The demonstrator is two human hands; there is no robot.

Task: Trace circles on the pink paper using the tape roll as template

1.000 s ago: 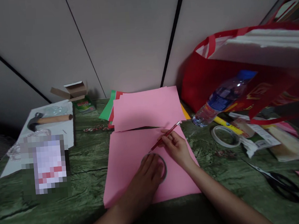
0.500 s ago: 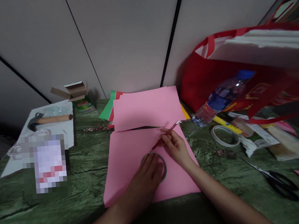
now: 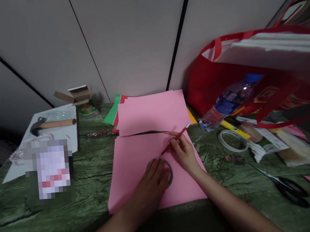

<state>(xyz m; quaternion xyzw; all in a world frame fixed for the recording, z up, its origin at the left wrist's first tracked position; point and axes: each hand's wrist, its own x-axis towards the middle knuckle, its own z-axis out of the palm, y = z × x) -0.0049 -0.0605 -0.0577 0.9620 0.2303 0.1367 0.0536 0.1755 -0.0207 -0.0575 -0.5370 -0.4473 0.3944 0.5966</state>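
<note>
My left hand point(image 3: 153, 180) is pressed down over a round, grey-rimmed thing point(image 3: 171, 172), its fingers together on top of it; the hand hides most of it, so I cannot tell its kind. It lies on a pink sheet of paper point(image 3: 131, 157). In a writing grip, my right hand point(image 3: 183, 150) is closed on a red pencil point(image 3: 175, 139). The pencil leans, its eraser end up to the right and its point at the upper edge of the rim.
Behind lie more pink sheets point(image 3: 152, 112). At right are a water bottle point(image 3: 229, 101), a red bag point(image 3: 208, 79), a tape roll point(image 3: 223, 141) and black-handled scissors point(image 3: 286, 186). A hammer point(image 3: 56, 124) rests on a white board point(image 3: 72, 136) at left, near a small opened box point(image 3: 87, 108).
The pencil point has shifted slightly right along the top of the round rim, my right hand moving with it. My left hand has stayed in place.
</note>
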